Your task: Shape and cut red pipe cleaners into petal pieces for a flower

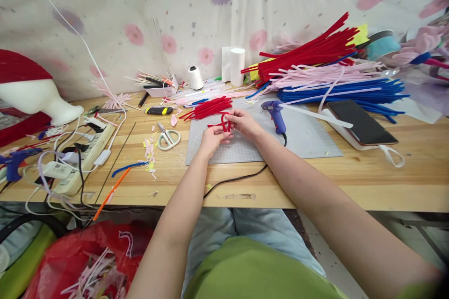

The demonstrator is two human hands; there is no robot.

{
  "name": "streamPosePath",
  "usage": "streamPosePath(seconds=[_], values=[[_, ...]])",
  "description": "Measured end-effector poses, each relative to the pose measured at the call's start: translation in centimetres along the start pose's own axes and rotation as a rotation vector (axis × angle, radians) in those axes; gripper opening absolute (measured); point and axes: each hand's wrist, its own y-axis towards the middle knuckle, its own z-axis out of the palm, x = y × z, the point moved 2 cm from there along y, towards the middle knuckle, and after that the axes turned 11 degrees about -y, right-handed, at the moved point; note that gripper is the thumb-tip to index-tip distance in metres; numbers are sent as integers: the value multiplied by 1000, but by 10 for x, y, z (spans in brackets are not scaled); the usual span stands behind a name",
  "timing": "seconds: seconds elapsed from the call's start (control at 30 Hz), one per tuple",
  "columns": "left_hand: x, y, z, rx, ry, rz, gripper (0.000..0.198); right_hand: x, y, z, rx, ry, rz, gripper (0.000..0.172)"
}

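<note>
Over the grey mat (305,138), back from the worktop's (336,191) front edge, our left hand (212,139) and right hand (243,124) together pinch a looped red pipe cleaner (223,121). Near the worktop's left end, we see a white adapter (49,168) whose label (61,168) is too small to read.

Wooden table (333,187) — grey cutting mat (308,142), scissors (166,133), power strip (93,153), yellow-black cutter (159,110)

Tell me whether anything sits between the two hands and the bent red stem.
Nothing visible does: the left hand and right hand both hold the bent red stem, over the gray mat. The short red bundle lies just beyond and the glue gun to the right, neither in between.
</note>
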Motion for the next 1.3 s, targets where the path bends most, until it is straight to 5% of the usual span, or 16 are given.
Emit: streamPosePath(seconds=[0.23, 0.8, 1.0, 1.3], values=[[2, -1, -2, 25, 46, 12, 33, 8, -5, 3, 124, 174, 177, 20], [4, 8, 18, -102, -79, 8, 22, -9, 7, 1, -254, 291, 164, 12], [3, 7, 16, -62, -154, -30, 17, -7, 7, 6, -178, 449, 175, 13], [-1, 4, 5, 26, -207, -101, 15, -12, 12, -1, -93, 358, 186, 8]])
